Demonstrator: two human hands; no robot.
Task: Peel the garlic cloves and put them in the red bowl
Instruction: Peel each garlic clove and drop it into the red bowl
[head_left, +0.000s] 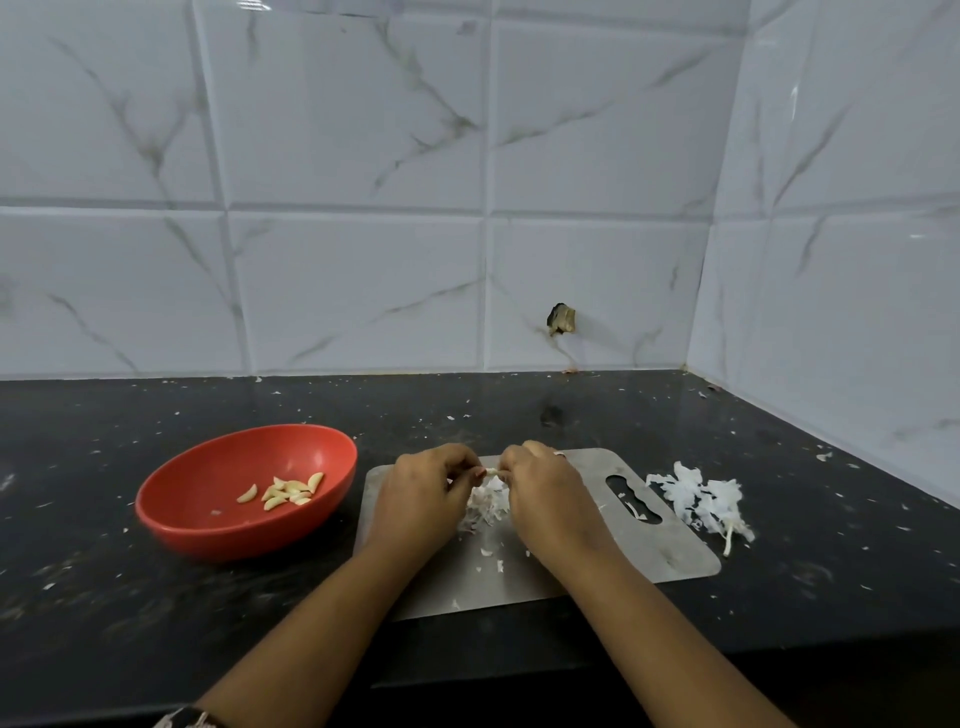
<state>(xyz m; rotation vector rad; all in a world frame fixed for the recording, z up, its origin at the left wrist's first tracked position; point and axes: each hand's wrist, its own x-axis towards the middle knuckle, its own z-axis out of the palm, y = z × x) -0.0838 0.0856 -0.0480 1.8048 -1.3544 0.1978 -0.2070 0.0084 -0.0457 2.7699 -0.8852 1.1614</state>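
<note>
The black tabletop (519, 410) spreads out under and all round my two grips, flecked with bits of papery skin. Directly beneath them lies the steel board (670, 551); I work over it, I judge, so that what falls lands on one surface. The red bowl (218, 535) sits just left of my left grip (423, 499), near enough for a short reach with each finished clove. A small cluster of peeled cloves (285, 491) lies in it, so the task is partly done.

Off to the right of my right grip (545, 493), past the board's handle slot, is a heap of discarded skins (696, 499), set well away from the bowl. A smaller litter of skins (488, 501) lies on the board between and just below both grips.

Both grips are closed, fingers curled, pinching the garlic clove (491, 471) from either side at fingertip level. The left one seems to steady it while the right works at the skin. The clove is too small to tell how much skin remains.
</note>
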